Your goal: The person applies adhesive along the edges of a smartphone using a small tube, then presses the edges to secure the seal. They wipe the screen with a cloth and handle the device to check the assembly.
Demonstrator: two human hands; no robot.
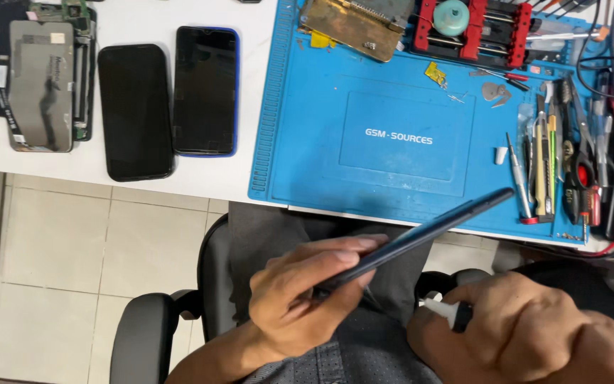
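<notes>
While sitting at the white surface [179, 181], gripping a dark phone [421, 235] edge-on in the left hand [307, 295], thumb and fingers clamped along its lower end, its far end reaching up over the blue mat [364, 92]. Clenching the right hand [527, 331] around a small white-tipped object [440, 311], just right of the left hand.

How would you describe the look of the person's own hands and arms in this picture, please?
Both the left hand and the right hand are bare: no gloves, rings or watch show. The left forearm is uncovered as far as the picture's lower edge, with no sleeve visible. The right wrist runs out of the frame, so any sleeve there cannot be told. Fingernails are short and unpainted.
</notes>
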